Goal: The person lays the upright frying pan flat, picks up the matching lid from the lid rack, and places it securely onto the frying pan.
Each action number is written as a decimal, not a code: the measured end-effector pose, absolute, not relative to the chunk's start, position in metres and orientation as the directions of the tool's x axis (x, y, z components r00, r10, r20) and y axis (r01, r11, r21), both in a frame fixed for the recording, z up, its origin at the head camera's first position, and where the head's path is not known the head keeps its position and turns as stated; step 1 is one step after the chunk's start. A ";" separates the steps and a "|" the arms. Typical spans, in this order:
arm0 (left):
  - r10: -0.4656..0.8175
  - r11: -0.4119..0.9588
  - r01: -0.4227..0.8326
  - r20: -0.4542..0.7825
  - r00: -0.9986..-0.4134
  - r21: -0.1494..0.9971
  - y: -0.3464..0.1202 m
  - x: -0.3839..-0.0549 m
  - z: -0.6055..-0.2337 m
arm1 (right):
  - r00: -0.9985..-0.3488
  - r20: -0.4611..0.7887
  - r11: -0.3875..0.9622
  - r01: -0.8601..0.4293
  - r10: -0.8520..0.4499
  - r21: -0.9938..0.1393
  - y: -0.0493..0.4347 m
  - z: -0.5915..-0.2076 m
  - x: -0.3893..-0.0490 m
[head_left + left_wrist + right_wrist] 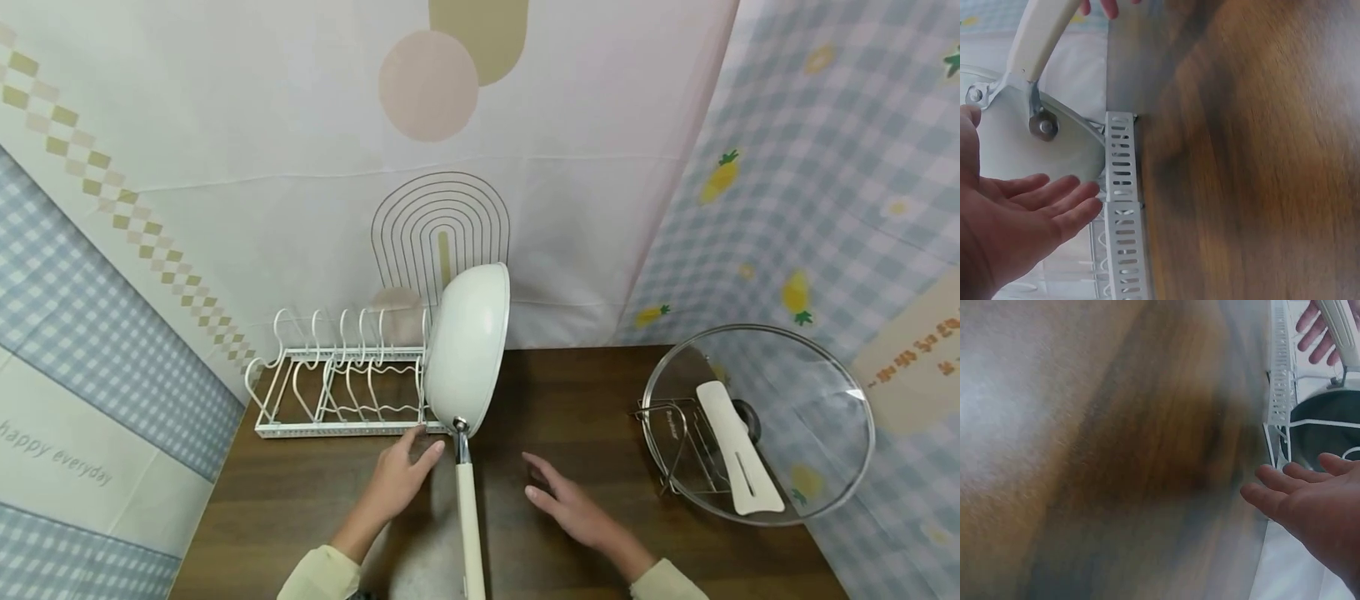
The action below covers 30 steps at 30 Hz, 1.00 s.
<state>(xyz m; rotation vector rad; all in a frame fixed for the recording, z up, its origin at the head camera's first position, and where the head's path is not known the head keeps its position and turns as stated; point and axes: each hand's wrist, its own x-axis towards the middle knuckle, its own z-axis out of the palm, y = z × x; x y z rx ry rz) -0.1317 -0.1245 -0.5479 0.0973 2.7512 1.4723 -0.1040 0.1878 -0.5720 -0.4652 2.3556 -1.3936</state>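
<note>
A white wok (467,350) stands on its side at the right end of a white wire rack (322,431). Its long cream handle (470,525) points toward me, joined by a metal bracket. Just left of the handle is my left hand (395,477), fingers loosely extended near the rack's front edge and holding nothing. In the left wrist view, the palm of that hand (1016,219) faces up beside the wok. To the right of the handle, apart from it, hovers my right hand (568,502) with relaxed, spread fingers. The wok's dark inside (1322,425) shows in the right wrist view.
On the right, a large glass lid (817,417) with a steel rim leans in a wire stand (678,446). A cream strip-shaped handle (738,450) crosses the lid. Printed cloth (585,208) covers the walls behind the brown wooden table (555,408).
</note>
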 end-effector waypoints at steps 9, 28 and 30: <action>0.085 0.382 -0.012 -0.048 -0.995 0.924 -0.118 -0.133 -0.547 | -0.817 -0.148 0.296 -0.029 -0.557 -0.955 0.182 -0.582 -0.095; 0.175 0.038 -0.241 -0.244 -0.954 0.970 -0.099 -0.131 -0.539 | -0.696 -0.137 0.114 0.079 -0.705 -0.990 0.160 -0.588 -0.088; 0.161 0.033 -0.250 -0.252 -0.954 0.968 -0.098 -0.129 -0.539 | -0.678 -0.155 0.094 0.127 -0.719 -0.987 0.156 -0.588 -0.087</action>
